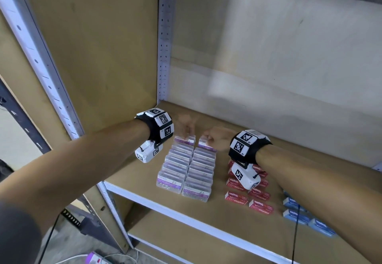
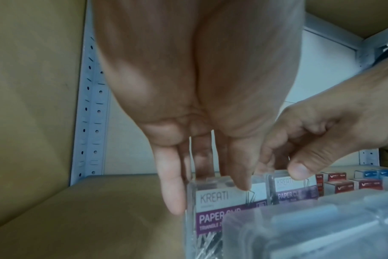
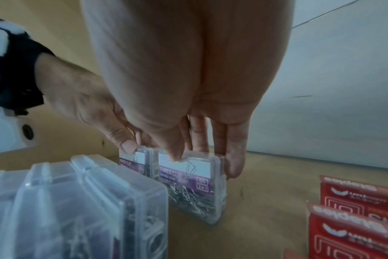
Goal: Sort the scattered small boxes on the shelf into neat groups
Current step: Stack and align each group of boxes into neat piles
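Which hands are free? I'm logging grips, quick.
Left hand: pinching a paper clip box.
Right hand: pinching the neighbouring paper clip box.

Clear paper-clip boxes (image 1: 187,167) upright in two touching rows; red staple boxes (image 1: 249,191) right; blue boxes (image 1: 303,215) farther right.

Bare forearms; each wrist wears a black band (image 1: 250,152) with white, perhaps 3-faced, marker blocks (image 1: 163,122).
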Demonstrator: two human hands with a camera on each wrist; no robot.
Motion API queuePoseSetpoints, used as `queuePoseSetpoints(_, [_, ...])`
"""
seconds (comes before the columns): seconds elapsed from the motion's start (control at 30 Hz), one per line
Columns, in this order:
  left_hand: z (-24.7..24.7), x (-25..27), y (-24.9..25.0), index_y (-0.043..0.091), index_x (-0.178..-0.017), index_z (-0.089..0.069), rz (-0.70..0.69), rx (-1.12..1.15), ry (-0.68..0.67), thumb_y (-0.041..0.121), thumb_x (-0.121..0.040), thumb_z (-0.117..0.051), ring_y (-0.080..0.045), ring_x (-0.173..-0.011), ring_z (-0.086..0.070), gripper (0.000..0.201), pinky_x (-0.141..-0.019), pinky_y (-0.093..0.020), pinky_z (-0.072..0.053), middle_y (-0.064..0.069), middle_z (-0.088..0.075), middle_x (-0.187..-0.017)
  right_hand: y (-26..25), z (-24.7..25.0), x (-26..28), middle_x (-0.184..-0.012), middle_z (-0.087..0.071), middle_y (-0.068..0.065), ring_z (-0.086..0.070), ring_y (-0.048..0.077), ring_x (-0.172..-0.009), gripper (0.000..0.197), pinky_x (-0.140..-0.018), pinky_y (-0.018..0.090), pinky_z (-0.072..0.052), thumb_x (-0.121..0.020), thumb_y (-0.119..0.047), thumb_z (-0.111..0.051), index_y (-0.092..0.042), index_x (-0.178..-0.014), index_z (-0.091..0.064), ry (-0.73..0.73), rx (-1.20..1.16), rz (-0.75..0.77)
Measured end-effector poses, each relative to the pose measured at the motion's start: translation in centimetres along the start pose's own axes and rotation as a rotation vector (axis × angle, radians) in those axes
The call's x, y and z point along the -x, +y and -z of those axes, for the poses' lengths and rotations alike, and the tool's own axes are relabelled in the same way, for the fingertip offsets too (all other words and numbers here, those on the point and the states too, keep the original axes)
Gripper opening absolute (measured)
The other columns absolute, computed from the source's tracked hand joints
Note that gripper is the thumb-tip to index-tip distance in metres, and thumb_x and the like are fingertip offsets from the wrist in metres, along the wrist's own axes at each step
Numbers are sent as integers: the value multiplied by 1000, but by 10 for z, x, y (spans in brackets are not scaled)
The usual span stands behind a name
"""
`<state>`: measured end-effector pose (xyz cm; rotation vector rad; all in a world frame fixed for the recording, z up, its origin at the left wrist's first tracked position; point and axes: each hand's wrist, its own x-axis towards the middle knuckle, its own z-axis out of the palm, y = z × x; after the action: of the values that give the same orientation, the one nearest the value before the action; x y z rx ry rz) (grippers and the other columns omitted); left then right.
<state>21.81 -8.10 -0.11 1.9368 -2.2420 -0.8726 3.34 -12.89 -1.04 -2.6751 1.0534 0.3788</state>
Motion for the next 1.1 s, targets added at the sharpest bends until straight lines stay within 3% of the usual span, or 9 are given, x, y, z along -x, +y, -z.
queuePoseSetpoints(0.2, [-4,6,-6,0,-106,-70,-44,73,-23,-3,-87,-60,-34,-92,-64,22,-85,-42,-54,-18,-67,-97,-8,0,9,-116,-66,7,-61,24,-108,31,-94,32,-49,-96,-7,-43,-8,-121,-62,-20,-44,44])
queuePoseSetpoints(0.33, [-5,5,-7,7,-103,-72,-24,92,-63,1,-87,-62,-23,-82,-60,20,-82,-45,-54,-9,-66,-86,-10,-2,11,-113,-66,6,-63,22,-105,31,-89,30,-47,-98,-8,-44,-8,-125,-59,-26,-99,47])
queuePoseSetpoints(0.43, [-6,7,-5,7,-103,-72,2,111,-77,1,-86,-62,-23,-81,-60,21,-81,-47,-55,-4,-64,-83,-11,-3,11,-100,-65,4,-62,22,-95,26,-80,28,-46,-97,-6,-45,-5,-116,-62,-32,-126,54])
queuePoseSetpoints(0.53, [-6,9,-7,11,-95,-73,-21,105,-107,-2,-84,-61,-27,-77,-59,21,-76,-47,-54,-10,-66,-84,-12,-2,12,-107,-66,3,-63,20,-98,28,-84,29,-47,-97,-10,-45,-9,-121,-61,-42,-120,50])
queuePoseSetpoints(0.6, [-5,9,-8,19,-91,-74,-17,115,-112,2,-83,-62,-32,-82,-64,22,-81,-51,-54,-9,-69,-89,-12,-2,12,-90,-63,-5,-62,17,-87,26,-78,28,-47,-97,-9,-45,-11,-116,-63,-49,-127,59])
queuePoseSetpoints(0.67, [-6,11,-6,25,-95,-74,7,52,-95,9,-86,-61,-27,-86,-67,22,-81,-43,-57,3,-69,-88,-12,-3,12,-75,-52,-14,-55,13,-77,22,-70,24,-42,-97,-6,-44,-14,-100,-64,-51,-134,57])
queuePoseSetpoints(0.73, [-7,10,-4,25,-100,-73,25,39,-74,12,-89,-59,-19,-82,-64,22,-77,-35,-56,9,-67,-84,-12,-3,13,-82,-55,-13,-55,11,-80,22,-73,22,-41,-98,-8,-44,-14,-105,-65,-54,-137,50])
queuePoseSetpoints(0.87, [-9,8,-7,30,-91,-73,49,51,-66,12,-89,-59,-23,-90,-66,23,-82,-40,-57,10,-68,-83,-14,-2,15,-113,-66,2,-59,14,-95,31,-83,25,-45,-98,-12,-46,-12,-126,-60,-62,-136,43])
queuePoseSetpoints(1.1, [-8,11,-3,24,-103,-73,78,56,-87,16,-92,-58,-26,-98,-66,21,-85,-41,-55,7,-68,-88,-15,-1,17,-114,-68,4,-63,20,-105,31,-92,32,-48,-98,-11,-46,-14,-124,-62,-50,-131,34])
